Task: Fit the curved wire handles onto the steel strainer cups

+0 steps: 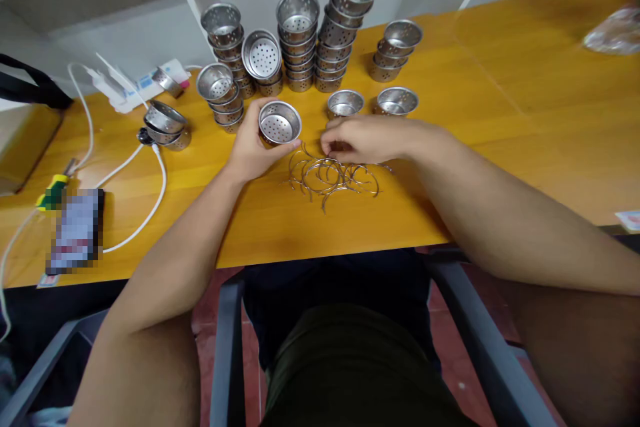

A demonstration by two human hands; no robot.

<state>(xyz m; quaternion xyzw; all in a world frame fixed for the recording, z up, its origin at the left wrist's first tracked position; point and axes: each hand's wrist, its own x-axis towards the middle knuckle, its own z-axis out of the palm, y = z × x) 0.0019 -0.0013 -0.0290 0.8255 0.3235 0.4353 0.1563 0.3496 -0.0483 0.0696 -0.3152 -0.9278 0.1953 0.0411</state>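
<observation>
My left hand (250,147) is wrapped round a small perforated steel cup (280,123), tilted with its mouth towards me, just above the yellow wooden table (525,113). My right hand (367,139) rests palm down over a heap of thin wire rings (330,177), its fingertips pinched together at the heap's left side; I cannot make out whether a ring is between them. The two hands are a short gap apart.
Several stacks of the same steel cups (320,33) stand behind my hands, with two single cups (345,103) close by. At the left lie a white power strip (145,83), white cables, two more cups (165,123) and a phone (77,230). A plastic bag (613,33) lies far right.
</observation>
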